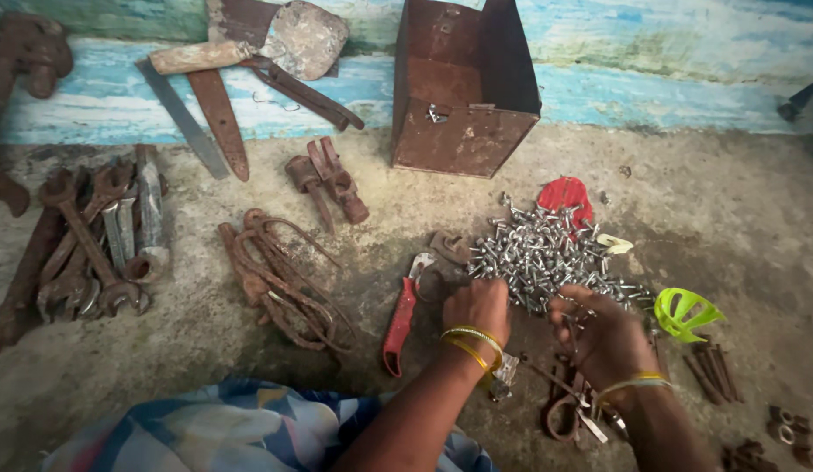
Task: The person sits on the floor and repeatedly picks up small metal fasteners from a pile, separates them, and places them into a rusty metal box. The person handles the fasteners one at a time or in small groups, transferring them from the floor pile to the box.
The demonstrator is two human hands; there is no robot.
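A heap of shiny silver screws (537, 249) lies on the concrete floor. My left hand (476, 308), with yellow bangles at the wrist, rests at the heap's near left edge with fingers curled; what it holds is hidden. My right hand (598, 328), also with a bangle, reaches into the heap's near right side with fingers spread among the screws. A red-handled pair of pliers (401, 316) lies just left of my left hand.
A rusty open metal box (463, 87) stands behind the heap. Rusty spanners (87, 245), bent wire hooks (280, 280), a trowel (301, 39), a red plastic piece (565, 194), a green plastic piece (683, 313) and rusty nails (712, 371) lie around.
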